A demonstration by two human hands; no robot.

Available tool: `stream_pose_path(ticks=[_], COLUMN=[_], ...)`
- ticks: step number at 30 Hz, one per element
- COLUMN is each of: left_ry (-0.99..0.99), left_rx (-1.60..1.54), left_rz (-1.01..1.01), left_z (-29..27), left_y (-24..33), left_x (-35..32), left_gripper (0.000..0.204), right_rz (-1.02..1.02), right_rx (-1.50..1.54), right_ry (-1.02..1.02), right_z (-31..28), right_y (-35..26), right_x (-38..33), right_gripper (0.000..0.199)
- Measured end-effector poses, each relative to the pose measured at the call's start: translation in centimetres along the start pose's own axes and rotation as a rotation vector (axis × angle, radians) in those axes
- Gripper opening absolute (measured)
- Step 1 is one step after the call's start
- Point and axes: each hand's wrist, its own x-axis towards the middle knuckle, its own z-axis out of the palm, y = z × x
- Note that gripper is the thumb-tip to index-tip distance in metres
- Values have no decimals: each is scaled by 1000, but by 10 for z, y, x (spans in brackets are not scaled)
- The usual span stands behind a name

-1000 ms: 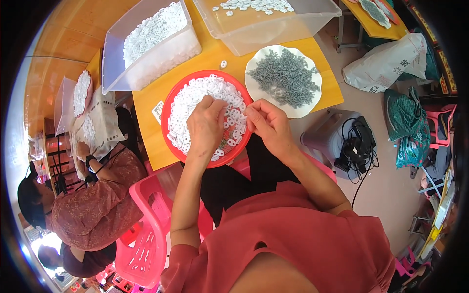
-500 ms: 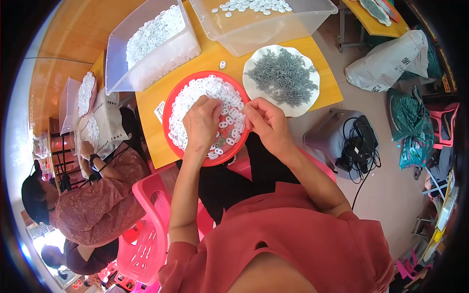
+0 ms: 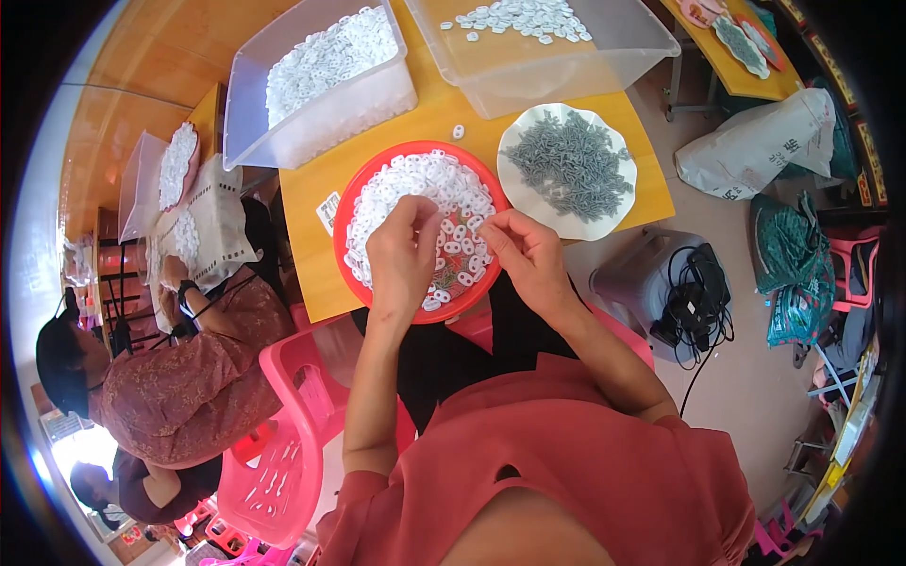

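Observation:
A round red basin (image 3: 415,146) holds a heap of small white plastic pieces with two holes (image 3: 387,193). Over its left half is my left hand (image 3: 401,250), thumb and fingers pinched together; what they hold is too small to make out. My right hand (image 3: 530,257) is closed in a pinch at the basin's right rim, its contents hidden too. A few grey pieces (image 3: 450,280) show among the white ones near the basin's front. Beside the basin, a scalloped white plate (image 3: 511,179) carries a pile of slim grey pieces (image 3: 571,160).
Two clear plastic bins (image 3: 363,113) (image 3: 566,80) with white pieces stand at the back of the yellow table (image 3: 311,255). One loose white piece (image 3: 459,132) lies before them. Cables rest on a dark box (image 3: 623,274) at right. A co-worker (image 3: 189,373) sits at left, near a pink chair (image 3: 274,491).
The view has shifted, so the table and basin appear farther right. Both hands stay pinched over the basin, with the gap between them slightly wider.

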Motion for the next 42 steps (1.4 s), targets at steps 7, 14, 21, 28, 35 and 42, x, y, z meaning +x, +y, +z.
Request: stream_pose_path(ticks=[7,14,21,28,35,42], left_ry=[86,170,221,409,377,352], left_rx=[-666,-1043,-1118,-907,-905,-1108], left_rz=[-150,-325,-460,-301,-313,-387], left_z=[-14,-12,-17,-14,-8,-10], left_y=[3,-15,-27,-40,-45,-50], left_x=[-53,-81,-94,-110,-117,-113], left_gripper=[12,23,21,20,20,29], right_rz=[-26,20,24,162,142,-233], right_rx=[33,32,26,131,146,-236], right_ry=[-47,-154,-173,-226,-242,-224], right_z=[35,54,68,78,87,82], right_y=[-8,2,9,16,29,24], right_x=[-8,-17,-23,-28,-27,-26], right_gripper=[14,14,17,17,15,11])
